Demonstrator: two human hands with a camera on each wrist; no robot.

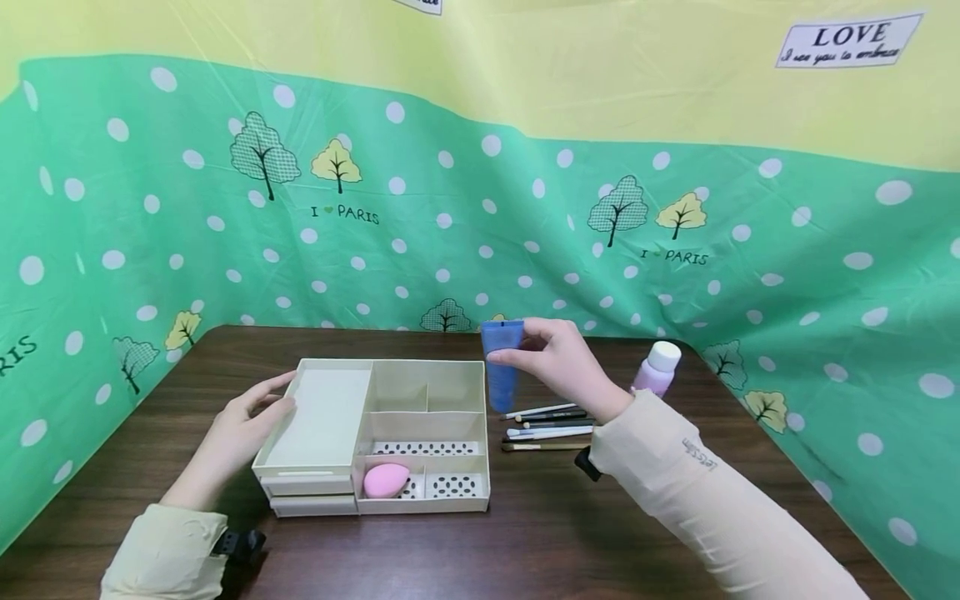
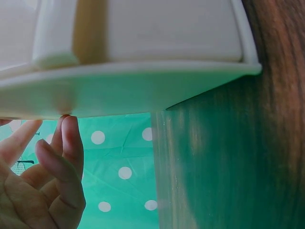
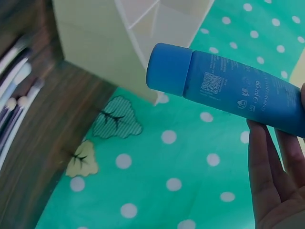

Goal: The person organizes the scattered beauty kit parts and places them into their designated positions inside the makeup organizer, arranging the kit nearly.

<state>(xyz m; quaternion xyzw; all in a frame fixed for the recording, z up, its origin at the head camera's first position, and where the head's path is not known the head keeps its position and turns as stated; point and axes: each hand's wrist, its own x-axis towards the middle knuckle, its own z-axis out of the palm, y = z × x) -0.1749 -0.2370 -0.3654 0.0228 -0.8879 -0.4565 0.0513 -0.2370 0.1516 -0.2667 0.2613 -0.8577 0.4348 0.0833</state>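
Observation:
My right hand (image 1: 558, 362) pinches a blue squeeze tube (image 1: 501, 367) near its flat crimped end, with the cap end hanging down. In the right wrist view the tube (image 3: 228, 86) shows small print and a square code, and its cap is close to the organizer's corner. The cream organizer box (image 1: 423, 423) stands on the table, with a flat lidded section on the left and open compartments on the right. A pink makeup sponge (image 1: 386, 481) lies in its front compartment. At the organizer's left side is my left hand (image 1: 238, 429), its fingertips touching the side wall (image 2: 119, 93).
Several makeup brushes (image 1: 547, 432) lie right of the organizer, partly under my right forearm. Behind that wrist stands a lilac bottle (image 1: 654, 377) with a white cap. A green polka-dot cloth (image 1: 450, 250) hangs behind the dark wooden table (image 1: 420, 558).

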